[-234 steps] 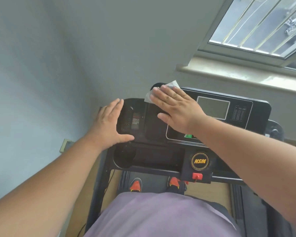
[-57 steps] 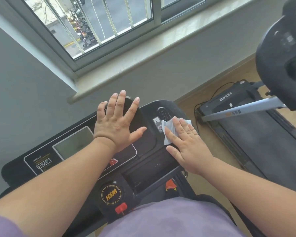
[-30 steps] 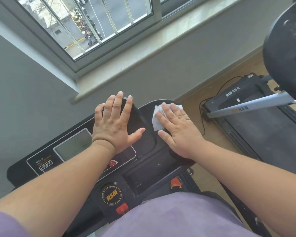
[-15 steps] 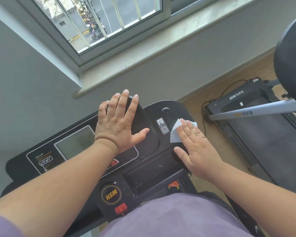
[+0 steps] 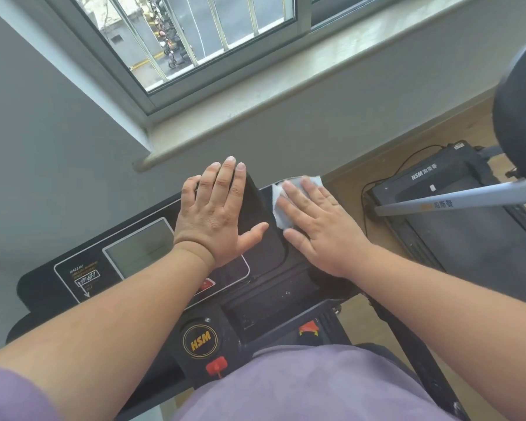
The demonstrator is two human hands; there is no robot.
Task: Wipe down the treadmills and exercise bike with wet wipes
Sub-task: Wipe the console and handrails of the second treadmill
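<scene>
Both hands lie flat with fingers straight: the left hand [image 5: 217, 217] braces on the treadmill console [image 5: 140, 253], while the right hand [image 5: 319, 229] presses the wet wipe [image 5: 281, 205] at the console's 1 o'clock corner. Half a second ago the wipe sat lower, near the edge; it has swept up and inward, so this right end looks nearly covered. The second treadmill [image 5: 456, 226], at 3 o'clock, looks untouched.

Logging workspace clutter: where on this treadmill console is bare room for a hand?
Bare: the display and label panel, left of the left hand; the tray recess below both hands. Crowded: the right end, under the right hand and wet wipe.
</scene>
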